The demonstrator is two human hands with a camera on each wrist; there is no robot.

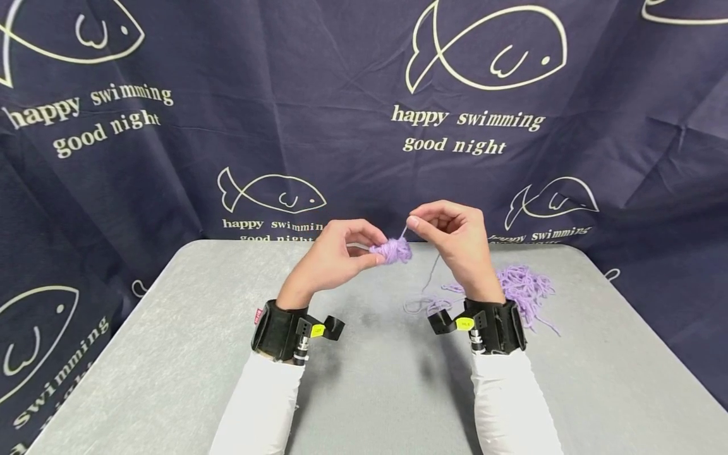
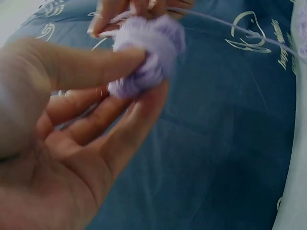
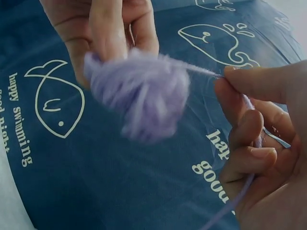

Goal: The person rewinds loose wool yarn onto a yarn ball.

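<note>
Lilac wool, one small wound ball (image 1: 392, 250), held above the grey table (image 1: 170, 354), over its far middle. Head view: my left hand (image 1: 335, 256) pinches the ball between thumb and fingertips. My right hand (image 1: 455, 237), just right of the ball, pinches the strand (image 1: 403, 234) that rises from it; thumb and forefinger closed on the wool, the other fingers curled. From that hand the strand drops to the table and runs into a loose tangle of the same yarn (image 1: 520, 287), lying right of the ball and partly hidden behind my right wrist. Black wrist mounts (image 1: 279, 330) sit on both white sleeves (image 1: 258, 404), nearer me than the ball. Navy cloth printed with fish outlines and pale lettering (image 1: 466, 129) hangs behind the table, beyond the ball.

Left wrist view: ball (image 2: 148, 60) blurred, clamped between my left thumb (image 2: 86, 64) above and a finger below. Fingertips of my right hand (image 2: 129, 12) touch its far side, cut off by the upper edge. Strand (image 2: 230, 26) leads right from the ball across the navy cloth (image 2: 220, 143).

Right wrist view: ball (image 3: 139, 93) blurred at centre, my left hand's fingers (image 3: 108, 28) gripping it from above. Right of the ball, my right fingers (image 3: 254, 129) pinch the strand (image 3: 201, 71), which passes under the curled fingers and down. Fish-print cloth (image 3: 53, 100) fills the background.
</note>
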